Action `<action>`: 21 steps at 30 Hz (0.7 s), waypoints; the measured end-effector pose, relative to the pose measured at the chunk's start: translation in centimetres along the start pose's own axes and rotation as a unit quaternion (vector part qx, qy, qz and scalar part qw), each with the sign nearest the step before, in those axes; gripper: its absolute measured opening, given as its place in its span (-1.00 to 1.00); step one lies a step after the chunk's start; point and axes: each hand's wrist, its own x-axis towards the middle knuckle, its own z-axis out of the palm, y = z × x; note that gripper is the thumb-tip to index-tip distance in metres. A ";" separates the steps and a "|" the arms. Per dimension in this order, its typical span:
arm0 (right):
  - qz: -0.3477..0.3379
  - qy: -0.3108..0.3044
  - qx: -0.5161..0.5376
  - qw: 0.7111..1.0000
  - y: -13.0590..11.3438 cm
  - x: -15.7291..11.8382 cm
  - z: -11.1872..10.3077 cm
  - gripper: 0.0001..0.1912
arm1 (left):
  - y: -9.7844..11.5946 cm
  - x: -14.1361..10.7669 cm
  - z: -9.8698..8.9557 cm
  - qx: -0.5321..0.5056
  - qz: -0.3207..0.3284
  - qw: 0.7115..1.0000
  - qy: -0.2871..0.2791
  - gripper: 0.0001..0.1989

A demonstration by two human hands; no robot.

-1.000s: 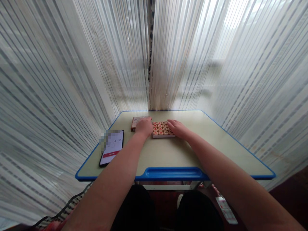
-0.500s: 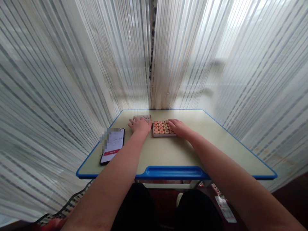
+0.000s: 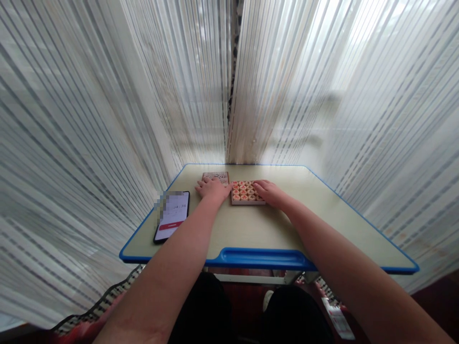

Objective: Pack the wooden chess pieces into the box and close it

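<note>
A shallow box of round wooden pieces with red and dark characters sits on the table, its pieces in rows. To its left is a flat patterned lid or box. My left hand lies with fingers spread over the near part of the patterned one, its thumb by the left edge of the box of pieces. My right hand rests at the right side of that box, fingers stretched over the rightmost pieces, which it partly hides.
The pale table has a blue edge with a moulded blue groove at the front. A phone lies at the left, beside my left forearm. Striped sheer curtains hang behind and around the table.
The whole view has shifted slightly, so the table sits a little further right. My left thumb is stretched further toward the box of pieces. My right hand stays at its right side.
</note>
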 end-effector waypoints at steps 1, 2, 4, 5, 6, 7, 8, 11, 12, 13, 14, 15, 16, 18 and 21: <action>0.000 -0.001 0.001 1.000 0.0 0.0 0.0 -0.53 | 0.0 0.0 -0.1 -0.005 0.000 1.000 -0.003 -0.07; 0.001 -0.002 0.000 1.000 -0.1 -0.1 -0.1 -0.53 | 0.0 -0.1 -0.2 -0.010 0.001 1.000 -0.005 -0.08; 0.002 -0.006 -0.002 1.000 -0.1 -0.1 -0.2 -0.53 | -0.1 -0.1 -0.3 -0.016 0.003 1.000 -0.005 -0.10; 0.003 -0.008 -0.003 1.000 -0.1 -0.1 -0.2 -0.54 | -0.1 -0.1 -0.3 -0.016 0.004 1.000 -0.004 -0.11; 0.004 -0.009 -0.003 1.000 -0.1 -0.1 -0.2 -0.53 | -0.1 -0.1 -0.3 -0.016 0.004 1.000 -0.003 -0.12; 0.005 -0.010 -0.001 1.000 -0.1 -0.1 -0.2 -0.53 | -0.1 -0.1 -0.3 -0.016 0.003 1.000 -0.001 -0.13; 0.006 -0.011 0.003 1.000 -0.1 -0.1 -0.2 -0.53 | -0.1 -0.1 -0.3 -0.016 0.002 1.000 0.000 -0.14; 0.005 -0.011 0.013 1.000 -0.1 -0.1 -0.2 -0.52 | 0.0 -0.2 -0.3 -0.020 -0.001 1.000 0.010 -0.16; 0.005 -0.011 0.016 1.000 -0.1 -0.2 -0.2 -0.52 | 0.0 -0.2 -0.3 -0.022 -0.001 1.000 0.013 -0.16; 0.005 -0.012 0.017 1.000 -0.1 -0.2 -0.2 -0.52 | 0.0 -0.2 -0.3 -0.024 -0.003 1.000 0.015 -0.17; 0.005 -0.013 0.017 1.000 0.0 -0.2 -0.2 -0.51 | 0.1 -0.2 -0.3 -0.026 -0.004 1.000 0.017 -0.18; 0.006 -0.014 0.017 1.000 0.0 -0.2 -0.2 -0.51 | 0.1 -0.2 -0.3 -0.027 -0.006 0.999 0.018 -0.18; 0.008 -0.015 0.017 1.000 0.0 -0.2 -0.2 -0.51 | 0.1 -0.2 -0.3 -0.029 -0.007 0.999 0.019 -0.18; 0.013 -0.017 0.017 1.000 0.1 -0.1 -0.1 -0.50 | 0.1 -0.2 -0.3 -0.032 -0.007 0.999 0.020 -0.18; 0.019 -0.020 0.015 1.000 0.2 -0.1 0.0 -0.49 | 0.1 -0.1 -0.3 -0.030 -0.010 0.999 0.008 -0.17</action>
